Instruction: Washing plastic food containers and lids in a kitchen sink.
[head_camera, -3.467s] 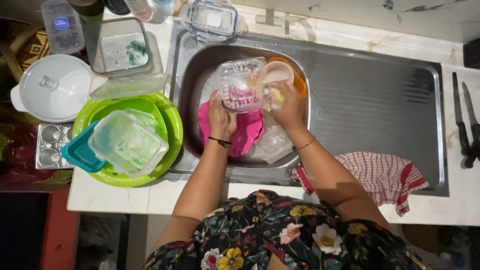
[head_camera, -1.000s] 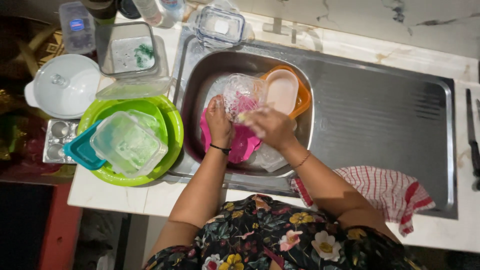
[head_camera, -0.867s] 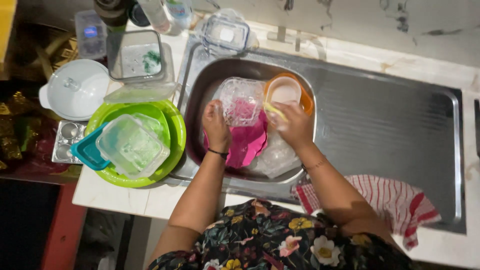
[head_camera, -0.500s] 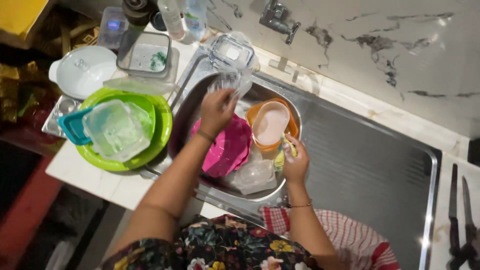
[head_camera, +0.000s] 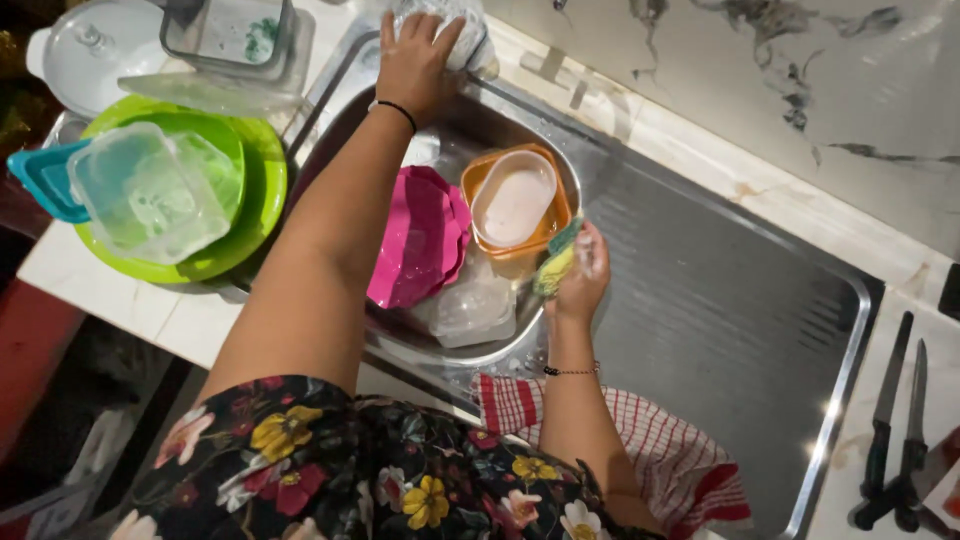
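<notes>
Left hand (head_camera: 415, 55) lay clamped over a clear ribbed plastic container (head_camera: 455, 30) at the sink's far rim (head_camera: 520, 85), where wet fingers could let it slide off. Right hand (head_camera: 580, 275), closed on a yellow-green sponge (head_camera: 555, 265), hovered beside the orange tub (head_camera: 515, 205).

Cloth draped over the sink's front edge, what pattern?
Red and white checked cloth, with solid red bands near its edge; seen in the head view.

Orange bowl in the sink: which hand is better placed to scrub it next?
Probably the right hand. It holds the sponge right beside the orange bowl, while the left hand is stretched to the sink's far corner, resting on a clear container.
</notes>
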